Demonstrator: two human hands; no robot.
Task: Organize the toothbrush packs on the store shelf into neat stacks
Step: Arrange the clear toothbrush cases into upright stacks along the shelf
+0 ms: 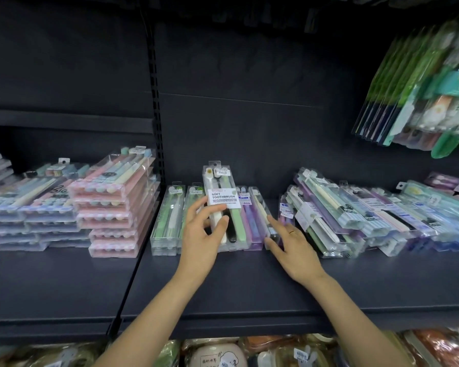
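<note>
A clear pack labelled SOFT TOOTHBRUSH [223,186] with white, black and green brushes lies on top of a low stack in the shelf's middle. My left hand [203,229] rests against its left side, thumb and fingers spread on the pack. Right of it lie purple packs [251,218] and a clear pack [263,210]. My right hand [289,242], a ring on one finger, lies flat with fingers apart, its fingertips touching that clear pack's edge. Green packs [167,221] sit left of the stack. A messy, overlapping heap of packs [355,218] spreads to the right.
Pink and pastel packs [112,202] stand stacked on the left shelf section. Green packets [421,96] hang at the upper right. The dark shelf [223,287] has bare room along its front edge. Other packaged goods [223,353] fill the shelf below.
</note>
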